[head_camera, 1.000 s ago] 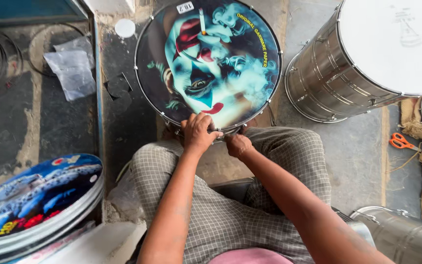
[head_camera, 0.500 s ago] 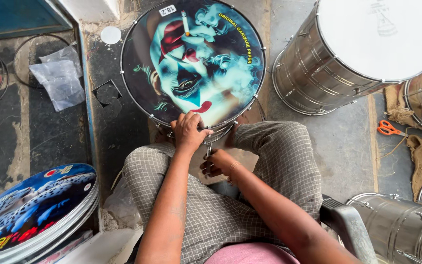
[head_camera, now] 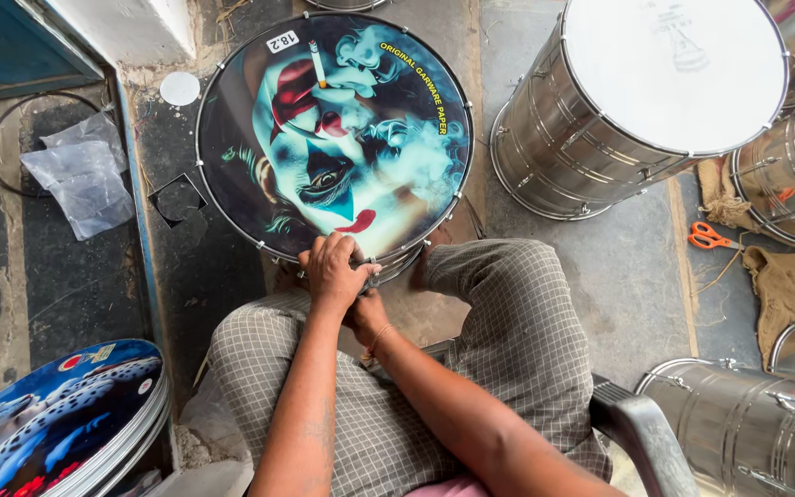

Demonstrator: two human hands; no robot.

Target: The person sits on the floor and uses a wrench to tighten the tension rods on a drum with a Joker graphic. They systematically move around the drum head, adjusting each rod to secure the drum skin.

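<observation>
A drum [head_camera: 397, 184] with a printed clown face on its head lies tilted on the floor in front of my knees. My left hand [head_camera: 331, 269] is clamped over its near rim [head_camera: 232, 225], fingers curled on the metal hoop. My right hand [head_camera: 367, 316] is tucked just under the left, against the drum's side by a small metal fitting [head_camera: 374, 277]. Its fingers are mostly hidden, so I cannot tell what they hold. Both forearms reach out over my checked trousers [head_camera: 508, 313].
A large steel drum with a white head [head_camera: 674, 74] stands at the right, with more steel drums [head_camera: 789, 175] [head_camera: 747, 423] behind and below it. Orange scissors [head_camera: 706, 237] and burlap [head_camera: 793, 285] lie nearby. Printed drum heads [head_camera: 57, 414] are stacked lower left, near plastic bags [head_camera: 85, 175].
My right hand has dropped from the rim beside the left hand to a spot beneath it. My left hand stays on the near rim. The view has shifted slightly.
</observation>
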